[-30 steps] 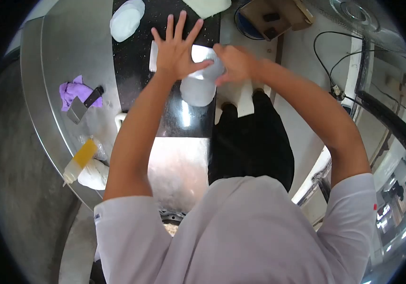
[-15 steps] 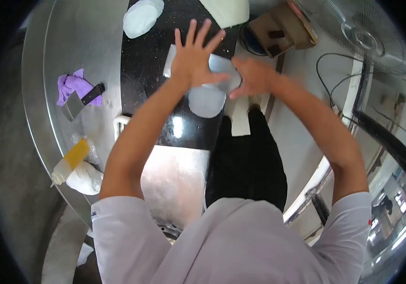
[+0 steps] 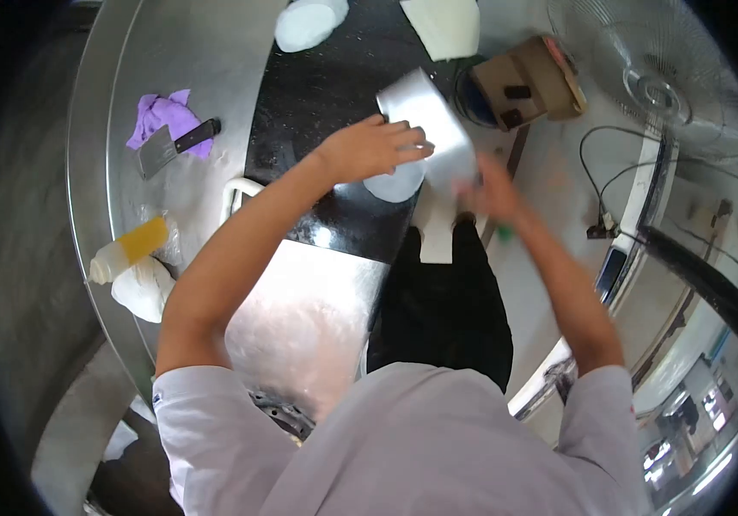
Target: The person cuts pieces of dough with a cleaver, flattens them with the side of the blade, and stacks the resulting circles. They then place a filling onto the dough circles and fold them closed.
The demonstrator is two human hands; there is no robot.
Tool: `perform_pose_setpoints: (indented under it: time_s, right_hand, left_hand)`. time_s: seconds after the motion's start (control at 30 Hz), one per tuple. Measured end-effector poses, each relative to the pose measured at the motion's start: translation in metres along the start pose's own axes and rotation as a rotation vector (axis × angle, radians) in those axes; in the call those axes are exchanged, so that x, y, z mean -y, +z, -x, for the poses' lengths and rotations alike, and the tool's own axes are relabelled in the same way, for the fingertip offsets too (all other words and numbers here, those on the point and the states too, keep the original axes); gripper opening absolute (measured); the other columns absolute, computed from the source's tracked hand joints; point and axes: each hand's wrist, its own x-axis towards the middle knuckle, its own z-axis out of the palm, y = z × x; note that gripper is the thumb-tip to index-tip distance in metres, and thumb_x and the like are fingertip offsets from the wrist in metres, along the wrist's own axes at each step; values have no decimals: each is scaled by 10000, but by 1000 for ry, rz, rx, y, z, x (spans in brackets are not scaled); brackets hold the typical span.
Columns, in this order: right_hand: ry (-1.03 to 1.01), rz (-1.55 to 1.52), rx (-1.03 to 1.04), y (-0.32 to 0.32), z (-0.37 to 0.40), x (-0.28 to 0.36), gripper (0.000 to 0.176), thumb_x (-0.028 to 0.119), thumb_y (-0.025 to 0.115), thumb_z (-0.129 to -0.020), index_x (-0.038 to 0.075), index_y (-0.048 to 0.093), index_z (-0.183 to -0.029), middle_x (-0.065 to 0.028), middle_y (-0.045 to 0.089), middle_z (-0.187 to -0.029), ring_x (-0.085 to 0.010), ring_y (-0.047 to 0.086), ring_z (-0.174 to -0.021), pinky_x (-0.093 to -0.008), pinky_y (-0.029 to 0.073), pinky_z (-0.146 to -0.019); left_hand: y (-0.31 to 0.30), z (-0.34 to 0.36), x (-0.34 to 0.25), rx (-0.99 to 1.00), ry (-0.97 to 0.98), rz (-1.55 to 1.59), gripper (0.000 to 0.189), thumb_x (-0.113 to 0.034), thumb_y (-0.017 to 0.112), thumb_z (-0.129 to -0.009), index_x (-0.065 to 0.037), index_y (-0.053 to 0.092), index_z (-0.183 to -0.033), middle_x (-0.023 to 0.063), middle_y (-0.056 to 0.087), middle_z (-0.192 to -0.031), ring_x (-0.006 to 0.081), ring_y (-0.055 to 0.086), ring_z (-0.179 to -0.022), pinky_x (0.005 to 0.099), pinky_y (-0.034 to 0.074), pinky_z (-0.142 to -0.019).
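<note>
A shiny metal sheet [image 3: 431, 125] slants across the right edge of the black worktop. My left hand [image 3: 373, 150] lies over its left side, palm down, fingers a little bent and apart, with the fingertips against the metal. At the sheet's lower right end is my right hand [image 3: 491, 189], smeared by motion, its fingers overlapping the metal there. Below the sheet, partly covered by it and by my left hand, a pale round flat piece [image 3: 395, 182] rests at the worktop's edge.
A white lump [image 3: 310, 24] and a pale slab [image 3: 444, 27] lie at the far end of the black worktop [image 3: 326, 95]. To the left are a cleaver [image 3: 158, 152], a purple cloth [image 3: 167, 112] and a yellow squeeze bottle [image 3: 131, 248]. An open cardboard box [image 3: 541, 82] and a fan [image 3: 661, 95] stand right.
The metal sheet has turned and tilted, shifting right. My left hand has gone from spread fingers to bent ones at the sheet. My right hand has moved right and down. The view shifted slightly.
</note>
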Motion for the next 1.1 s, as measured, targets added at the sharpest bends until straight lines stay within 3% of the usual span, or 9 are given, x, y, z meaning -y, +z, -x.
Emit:
perform_pose_setpoints:
  time_s: [0.1, 0.23, 0.37, 0.43, 0.63, 0.8, 0.9, 0.97, 1.1]
  right_hand:
    - [164, 30, -3, 40, 125, 8, 710, 334, 760, -906, -2, 458, -1454, -274, 670, -1211, -426, 657, -1154, -440, 500, -986]
    - [290, -8, 46, 32, 196, -7, 586, 298, 758, -913, -7, 529, -1358, -253, 694, -1121, -387, 693, -1047, -440, 527, -894]
    - [388, 167, -97, -12, 150, 1, 465, 249, 747, -920, -18, 569, -1256, -249, 697, -1043, -368, 706, -1001, -441, 533, -869]
    - [-10, 110, -281, -27, 91, 19, 423, 243, 745, -918, -30, 579, -1195, -246, 700, -1036, -380, 702, -980, -452, 532, -850]
    - [-66, 297, -113, 4, -37, 57, 466, 279, 759, -902, 10, 578, -1238, -234, 691, -1144, -404, 685, -1011, -450, 531, -869]
    - [-38, 122, 167, 67, 31, 47, 591, 337, 787, -887, -14, 542, -1294, -239, 682, -1141, -369, 676, -1065, -444, 523, -916]
    - [75, 232, 260, 81, 87, 27, 640, 355, 806, -875, -21, 534, -1316, -247, 680, -1166, -382, 669, -1077, -424, 517, -925]
    - [41, 273, 231, 72, 104, 18, 648, 354, 810, -872, -23, 533, -1320, -248, 681, -1170, -378, 672, -1066, -418, 519, -912]
    - [86, 125, 293, 40, 72, 38, 579, 327, 801, -883, -20, 573, -1286, -235, 698, -1132, -345, 681, -1038, -402, 521, -889]
  left_hand:
    - [2, -10, -2, -70, -48, -41, 235, -152, 587, -914, -146, 640, -1143, 19, 648, -1197, 198, 619, -1133, 359, 490, -931]
    - [-4, -31, 1, 59, -88, -105, 223, -114, 608, -881, -154, 700, -1080, 20, 696, -1040, 215, 638, -1105, 363, 481, -943]
    - [-5, -38, 5, 121, -64, -190, 182, -129, 614, -880, -172, 731, -1012, 8, 696, -1062, 195, 636, -1105, 374, 472, -945]
    - [-9, -35, 3, 98, -64, -250, 157, -134, 613, -884, -169, 747, -957, -5, 696, -1062, 185, 627, -1129, 387, 465, -956]
    - [4, -27, 1, 91, -203, -77, 136, -108, 674, -841, -113, 746, -957, 62, 718, -1083, 244, 671, -1097, 420, 483, -970]
    - [-65, 16, -34, 172, -272, 191, 232, -138, 734, -624, -26, 750, -827, 232, 729, -886, 420, 723, -894, 493, 576, -758]
    - [-82, 53, -34, 199, -346, 275, 263, -128, 738, -624, -22, 714, -863, 239, 717, -901, 423, 712, -913, 487, 559, -770]
    - [-60, 75, -16, -68, -456, 527, 284, -79, 748, -651, -21, 661, -915, 218, 705, -904, 410, 701, -921, 464, 542, -784]
    - [-41, 91, 17, -163, -642, 757, 307, 0, 741, -696, -22, 601, -968, 171, 676, -880, 348, 689, -912, 422, 528, -776]
